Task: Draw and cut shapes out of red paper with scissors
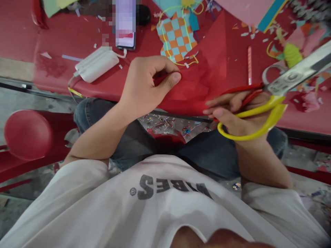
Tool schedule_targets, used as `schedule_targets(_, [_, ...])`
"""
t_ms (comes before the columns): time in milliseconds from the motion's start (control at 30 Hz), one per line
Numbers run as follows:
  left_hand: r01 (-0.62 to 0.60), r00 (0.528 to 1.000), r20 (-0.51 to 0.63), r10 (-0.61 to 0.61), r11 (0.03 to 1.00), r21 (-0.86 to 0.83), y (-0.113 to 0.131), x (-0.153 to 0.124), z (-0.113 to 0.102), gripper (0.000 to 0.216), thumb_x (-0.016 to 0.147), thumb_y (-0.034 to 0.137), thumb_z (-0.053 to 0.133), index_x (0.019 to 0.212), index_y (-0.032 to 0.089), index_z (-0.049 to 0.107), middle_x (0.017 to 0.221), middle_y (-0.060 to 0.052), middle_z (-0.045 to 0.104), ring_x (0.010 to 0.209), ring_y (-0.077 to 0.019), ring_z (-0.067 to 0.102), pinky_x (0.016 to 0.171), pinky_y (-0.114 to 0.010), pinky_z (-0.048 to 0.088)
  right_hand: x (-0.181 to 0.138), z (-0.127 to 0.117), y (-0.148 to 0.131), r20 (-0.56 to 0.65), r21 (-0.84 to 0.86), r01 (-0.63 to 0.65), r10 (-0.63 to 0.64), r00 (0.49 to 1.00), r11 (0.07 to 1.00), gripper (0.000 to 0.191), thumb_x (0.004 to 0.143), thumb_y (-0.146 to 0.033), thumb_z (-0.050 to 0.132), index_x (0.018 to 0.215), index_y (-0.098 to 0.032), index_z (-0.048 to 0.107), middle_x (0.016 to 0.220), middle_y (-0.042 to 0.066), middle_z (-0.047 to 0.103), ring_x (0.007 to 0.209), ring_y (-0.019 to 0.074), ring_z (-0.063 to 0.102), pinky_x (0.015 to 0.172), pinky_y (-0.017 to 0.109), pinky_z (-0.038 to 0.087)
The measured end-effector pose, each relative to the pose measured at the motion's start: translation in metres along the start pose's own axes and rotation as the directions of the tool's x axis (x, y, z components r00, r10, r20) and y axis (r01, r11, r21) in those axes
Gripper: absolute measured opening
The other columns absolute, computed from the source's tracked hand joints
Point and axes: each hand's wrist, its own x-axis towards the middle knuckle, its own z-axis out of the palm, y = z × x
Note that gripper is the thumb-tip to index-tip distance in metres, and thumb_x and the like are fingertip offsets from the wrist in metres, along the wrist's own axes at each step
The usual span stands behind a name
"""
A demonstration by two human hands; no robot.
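Steel scissors [294, 74] with yellow-and-red handles, and the right edge crops their tips! Bare left hand [144, 84], most fingertips tucked from sight! Pixels blur the slim dark-framed smartphone [127, 42]!

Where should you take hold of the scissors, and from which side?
Probably by the yellow handle, coming from the wearer's side: it loops toward the body, while the metal end of the scissors points away to the upper right.
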Motion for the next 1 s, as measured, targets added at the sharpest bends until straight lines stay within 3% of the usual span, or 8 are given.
schedule_targets(133, [-0.063,0.997,-0.049,0.064,0.998,0.026,0.021,-0.012,0.021,0.022,0.106,0.046,0.079,0.095,0.027,0.079,0.087,-0.001,0.082,0.076,-0.0196,0.074,0.068,-0.036,0.058,0.004,0.028,0.002,-0.201,0.054,0.066,-0.054,0.978,0.996,0.054,0.089,-0.042,0.098,0.079,-0.026,0.048,0.112,0.005,0.085,0.075,0.0193,0.082,0.066,0.036,0.070])
schedule_targets(267, [-0.051,0.998,0.051,0.048,0.997,0.065,0.037,-0.023,0.036,0.032,0.117,0.049,0.062,0.101,0.025,0.077,0.094,-0.004,0.082,0.087,-0.0202,0.078,0.082,-0.037,0.063,0.009,0.037,0.019,-0.317,0.114,0.166,-0.122,0.941,0.980,0.059,0.081,-0.045,0.102,0.079,-0.025,0.048,0.094,0.000,0.081,0.062,0.0165,0.077,0.057,0.032,0.066])
schedule_targets(433, [-0.124,0.992,0.037,0.119,0.976,0.179,0.036,-0.031,0.050,0.030,0.118,0.046,0.058,0.104,0.026,0.077,0.093,-0.005,0.081,0.089,-0.0214,0.078,0.087,-0.040,0.061,0.009,0.038,0.035,-0.325,0.109,0.121,-0.080,0.942,0.987,0.058,0.084,-0.049,0.100,0.085,-0.026,0.047,0.092,-0.001,0.077,0.063,0.0158,0.076,0.049,0.028,0.060])
schedule_targets(567, [-0.197,0.980,0.037,0.194,0.956,0.216,0.031,-0.035,0.055,0.022,0.116,0.041,0.061,0.113,0.030,0.079,0.095,-0.005,0.080,0.090,-0.0239,0.077,0.091,-0.046,0.058,0.009,0.041,0.036,-0.330,0.118,0.088,-0.044,0.943,0.989,0.058,0.087,-0.048,0.099,0.086,-0.027,0.045,0.075,-0.005,0.066,0.058,0.0148,0.072,0.047,0.027,0.054])
schedule_targets(800, [-0.345,0.939,0.090,0.333,0.909,0.236,0.015,-0.032,0.054,0.020,0.115,0.035,0.061,0.117,0.035,0.081,0.088,-0.003,0.075,0.079,-0.0239,0.073,0.086,-0.052,0.056,0.009,0.040,0.028,-0.301,0.273,0.042,0.044,0.953,0.961,0.056,0.078,-0.027,0.103,0.080,-0.026,0.047,0.062,-0.009,0.059,0.047,0.0110,0.062,0.042,0.026,0.045])
schedule_targets(1000, [-0.334,0.942,0.121,0.312,0.901,0.276,0.019,-0.030,0.049,0.019,0.114,0.034,0.063,0.106,0.033,0.079,0.077,-0.002,0.066,0.076,-0.0230,0.070,0.088,-0.052,0.056,0.007,0.035,0.024,-0.231,0.228,0.000,0.054,0.971,0.974,0.056,0.079,-0.031,0.101,0.078,-0.026,0.046,0.062,-0.009,0.054,0.047,0.0105,0.059,0.042,0.025,0.044])
